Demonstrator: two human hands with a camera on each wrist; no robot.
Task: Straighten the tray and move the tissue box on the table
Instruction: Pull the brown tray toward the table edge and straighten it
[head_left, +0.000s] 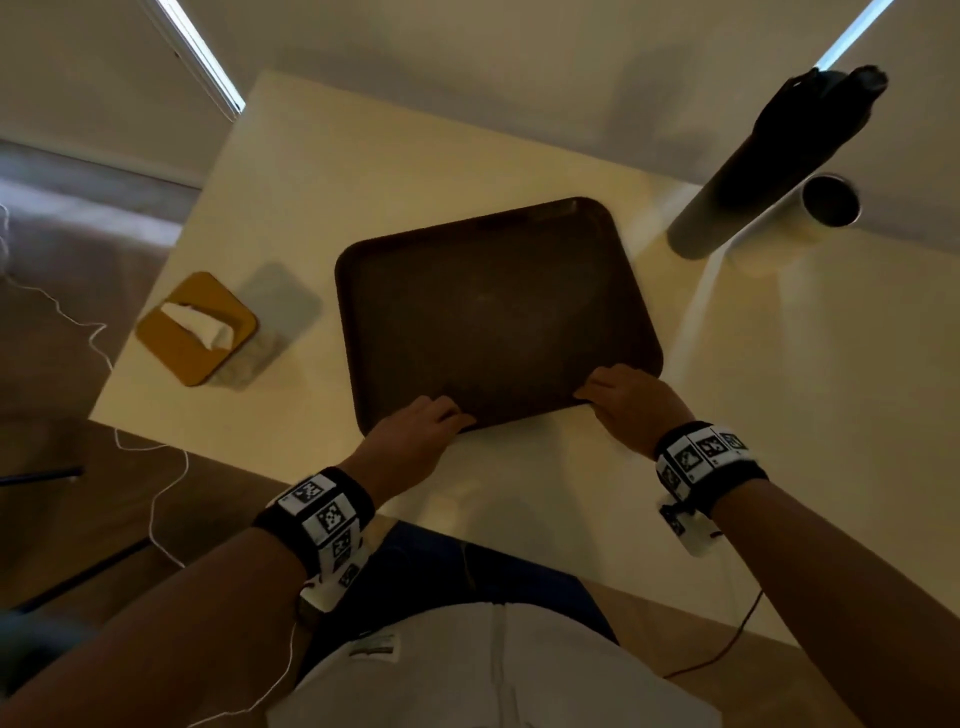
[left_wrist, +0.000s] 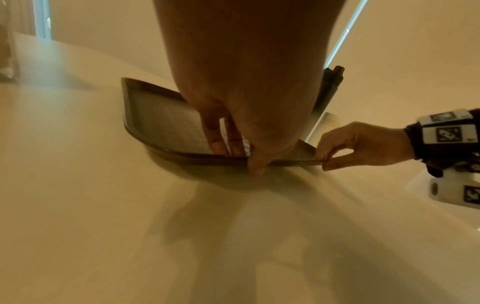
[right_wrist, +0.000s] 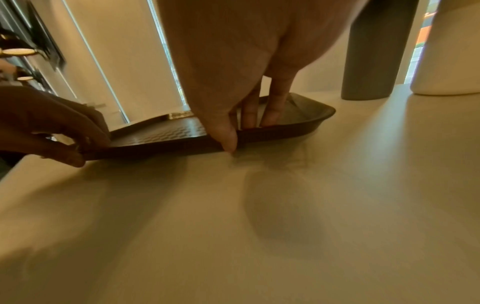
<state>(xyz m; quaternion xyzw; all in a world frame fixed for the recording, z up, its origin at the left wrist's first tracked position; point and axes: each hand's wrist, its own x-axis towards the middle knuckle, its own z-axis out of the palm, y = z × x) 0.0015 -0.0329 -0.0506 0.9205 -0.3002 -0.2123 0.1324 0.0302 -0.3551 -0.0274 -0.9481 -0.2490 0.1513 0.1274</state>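
Note:
A dark brown rectangular tray (head_left: 493, 306) lies skewed in the middle of the pale table (head_left: 779, 415). My left hand (head_left: 415, 431) pinches the tray's near rim towards its left corner, fingers inside and thumb under the edge (left_wrist: 241, 152). My right hand (head_left: 631, 400) pinches the same rim near the right corner (right_wrist: 241, 127). The rim (left_wrist: 182, 153) looks slightly raised off the table. A tissue box (head_left: 197, 327) with a tan lid and a white tissue poking out stands at the table's left edge, apart from both hands.
A tall dark cylinder (head_left: 753, 171) and a white cup (head_left: 826, 202) stand at the back right, close to the tray's far corner. The table's left edge (head_left: 171, 249) drops to the floor, where a white cable (head_left: 156, 493) trails.

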